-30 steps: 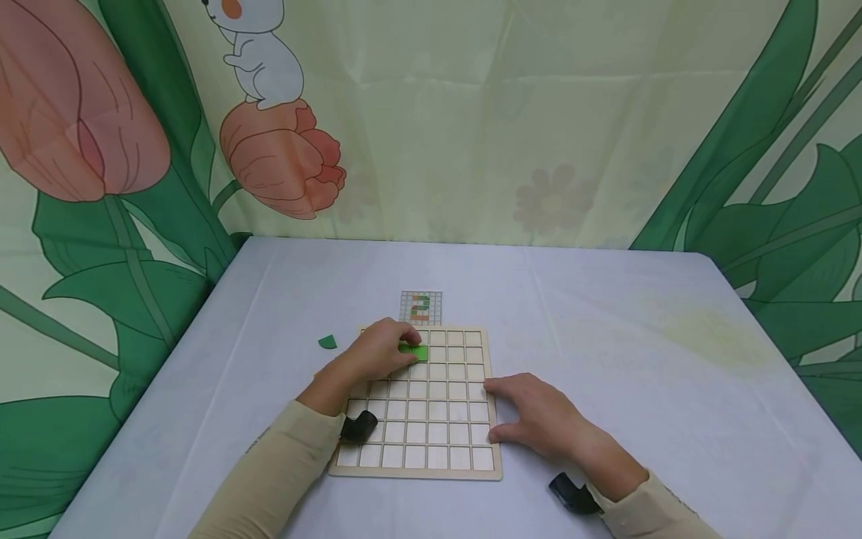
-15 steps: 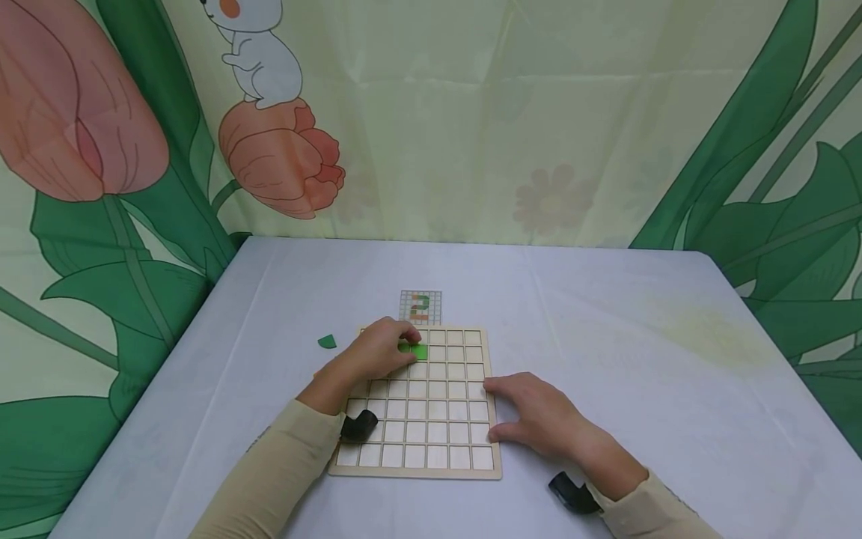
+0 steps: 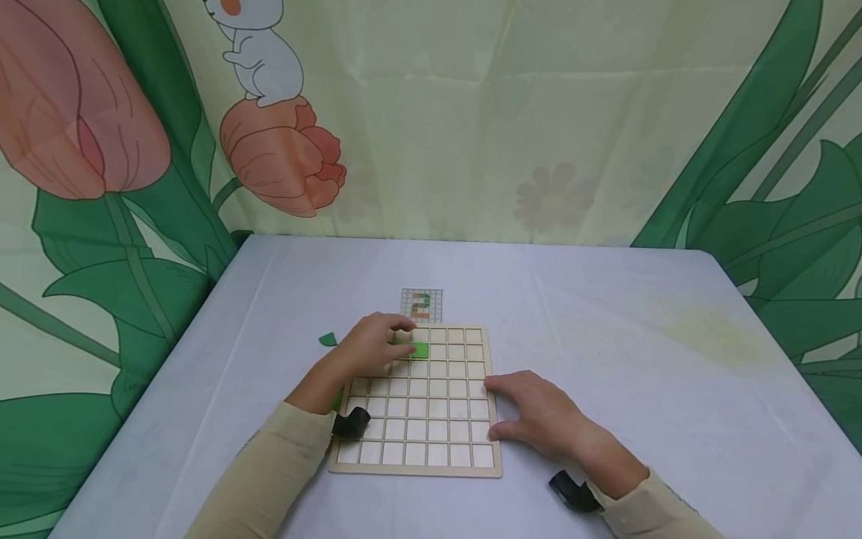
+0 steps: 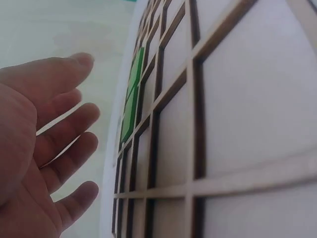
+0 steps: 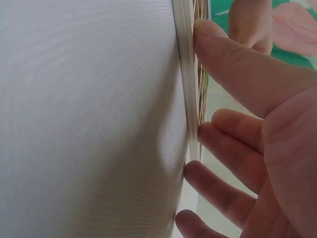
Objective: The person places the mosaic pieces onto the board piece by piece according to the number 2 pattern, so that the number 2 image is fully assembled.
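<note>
A wooden grid board (image 3: 417, 474) lies on the table. Bright green tiles (image 4: 131, 106), two of them visible in the left wrist view, sit side by side in cells near its far end; the head view shows one green tile (image 3: 420, 350), with the other largely covered by fingers. Over this part hovers my left hand (image 3: 369, 346), thumb and fingers spread, apart from the tiles and holding nothing. My right hand (image 3: 545, 415) touches the board's right edge with its thumb and fingertips, fingers fairly straight.
A small gridded card (image 3: 421, 305) with an orange and green "2"-like figure lies just beyond the board. A dark green quarter-round piece (image 3: 328, 339) rests on the table to the left. Another green piece (image 3: 337, 400) shows partly beside my left wrist.
My left hand has let go of the green tile and drawn slightly left, its fingers spreading apart. A green piece by the left wrist has come into sight. The right hand stays put.
</note>
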Available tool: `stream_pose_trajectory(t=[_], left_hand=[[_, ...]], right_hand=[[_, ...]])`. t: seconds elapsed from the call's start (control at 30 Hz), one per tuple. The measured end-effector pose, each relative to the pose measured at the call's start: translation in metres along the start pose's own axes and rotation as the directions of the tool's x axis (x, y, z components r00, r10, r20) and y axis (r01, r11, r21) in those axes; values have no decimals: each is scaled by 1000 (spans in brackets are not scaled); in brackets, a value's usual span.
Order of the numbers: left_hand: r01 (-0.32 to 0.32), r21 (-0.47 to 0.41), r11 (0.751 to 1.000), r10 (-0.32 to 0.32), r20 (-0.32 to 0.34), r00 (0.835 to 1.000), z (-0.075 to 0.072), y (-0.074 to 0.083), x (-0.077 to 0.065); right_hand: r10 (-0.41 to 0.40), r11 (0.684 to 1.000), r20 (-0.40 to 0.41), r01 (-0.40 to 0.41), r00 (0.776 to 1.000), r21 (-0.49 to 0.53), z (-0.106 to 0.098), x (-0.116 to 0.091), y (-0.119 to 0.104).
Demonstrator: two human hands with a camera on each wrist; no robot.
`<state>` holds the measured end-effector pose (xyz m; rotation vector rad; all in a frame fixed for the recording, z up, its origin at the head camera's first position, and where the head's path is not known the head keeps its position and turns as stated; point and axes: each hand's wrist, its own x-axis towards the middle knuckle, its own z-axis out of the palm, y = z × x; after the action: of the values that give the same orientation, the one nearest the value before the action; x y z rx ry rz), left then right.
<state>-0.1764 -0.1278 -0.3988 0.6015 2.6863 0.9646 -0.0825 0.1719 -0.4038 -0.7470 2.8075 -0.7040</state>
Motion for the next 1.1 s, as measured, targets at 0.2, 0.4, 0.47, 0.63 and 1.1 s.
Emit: stream_pose_trajectory(t=[0.2, 0.4, 0.47, 0.63, 1.1], left_hand=[[13, -69, 998, -17, -60, 998, -10, -2, -9], [61, -133, 989, -78, -130, 989, -17, -10, -17], [78, -161, 984, -101, -140, 985, -20, -12, -20], [104, -181, 978, -133, -158, 978, -28, -24, -31], [184, -124, 975, -209, -238, 948, -45, -52, -55]], right_hand=[[10, 1000, 0, -10, 1000, 6, 0, 0, -1], [9, 1000, -1, -9, 1000, 0, -1, 0, -1], [8, 1000, -2, -8, 1000, -1, 0, 0, 0], [-2, 1000, -8, 2, 1000, 2, 0, 0, 0], [-18, 1000, -8, 18, 1000, 7, -1, -1, 2]])
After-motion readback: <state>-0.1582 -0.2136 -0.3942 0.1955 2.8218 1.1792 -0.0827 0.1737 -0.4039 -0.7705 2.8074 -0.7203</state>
